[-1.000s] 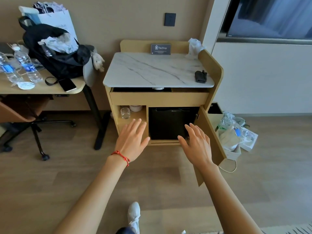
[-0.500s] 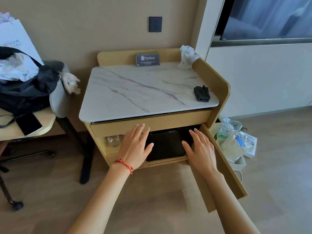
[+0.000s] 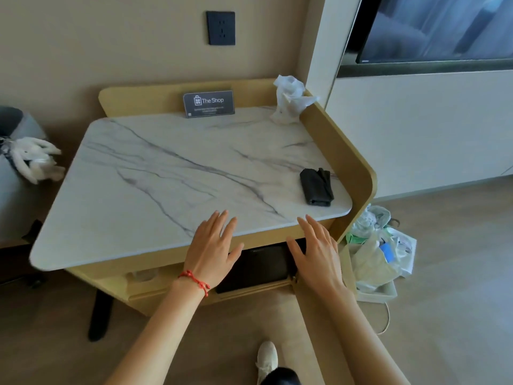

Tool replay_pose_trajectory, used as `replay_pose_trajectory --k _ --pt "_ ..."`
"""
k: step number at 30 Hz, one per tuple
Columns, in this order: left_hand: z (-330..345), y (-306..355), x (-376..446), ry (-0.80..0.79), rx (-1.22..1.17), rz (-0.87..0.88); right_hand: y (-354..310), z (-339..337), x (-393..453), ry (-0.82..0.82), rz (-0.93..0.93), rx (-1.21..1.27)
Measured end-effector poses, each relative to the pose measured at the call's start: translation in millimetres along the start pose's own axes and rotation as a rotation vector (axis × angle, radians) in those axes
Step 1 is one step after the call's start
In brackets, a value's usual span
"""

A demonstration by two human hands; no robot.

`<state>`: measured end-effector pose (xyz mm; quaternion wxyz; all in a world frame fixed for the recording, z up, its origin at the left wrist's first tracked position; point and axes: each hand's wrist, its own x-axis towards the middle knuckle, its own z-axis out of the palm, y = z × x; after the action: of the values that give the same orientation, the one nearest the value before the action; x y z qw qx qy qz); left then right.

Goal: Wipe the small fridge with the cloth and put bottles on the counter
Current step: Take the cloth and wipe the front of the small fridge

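**Both hands hovering empty at the front of the cabinet**

Nearest you, your white shoe (image 3: 267, 357) is resting on the wooden floor. Your left hand (image 3: 213, 250), with a red string bracelet (image 3: 195, 281) on the wrist, is stretching forward with its fingers spread and holding nothing; its fingertips are lying over the front edge of the marble tabletop (image 3: 166, 173). Your right hand (image 3: 316, 252) is reaching beside it, also splayed and empty, in front of the tabletop's edge. Between and below your hands, the small fridge (image 3: 259, 266) is showing as a dark panel inside the wooden cabinet (image 3: 349, 162), under the tabletop. To the right of the cabinet, a heap of plastic bags (image 3: 377, 251) is lying on the floor. Farther back on the tabletop, the dark folded cloth (image 3: 317, 187) is lying near the right edge, well apart from both hands. At the far side, a card reading "The Shop" (image 3: 208, 103) is leaning against the cabinet's back rail, and a crumpled white bag (image 3: 288, 98) is sitting in the rear right corner. Above it all, a dark wall socket (image 3: 220, 28) is sitting on the beige wall
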<state>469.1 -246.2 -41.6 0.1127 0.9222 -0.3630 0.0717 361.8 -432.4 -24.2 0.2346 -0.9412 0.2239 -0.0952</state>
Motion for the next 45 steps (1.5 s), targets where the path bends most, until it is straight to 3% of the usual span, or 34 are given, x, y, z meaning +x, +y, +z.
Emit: replay_pose_trajectory --k 9,25,35,45 --pt "31.5 24.0 95.9 -0.037 -0.027 -0.005 55.6 -4.0 91.1 -0.047 0.107 0.049" --pt "111.0 -12.8 205.5 -0.095 -0.131 0.216 80.6 23.2 185.0 0.084 0.432 0.187" --pt "137.0 -22.2 208.8 -0.123 -0.167 0.197 89.1 32.1 211.0 0.043 0.599 0.242" --pt "132.9 -14.2 194.9 -0.075 -0.139 0.117 89.7 32.3 206.2 0.091 0.543 0.243"
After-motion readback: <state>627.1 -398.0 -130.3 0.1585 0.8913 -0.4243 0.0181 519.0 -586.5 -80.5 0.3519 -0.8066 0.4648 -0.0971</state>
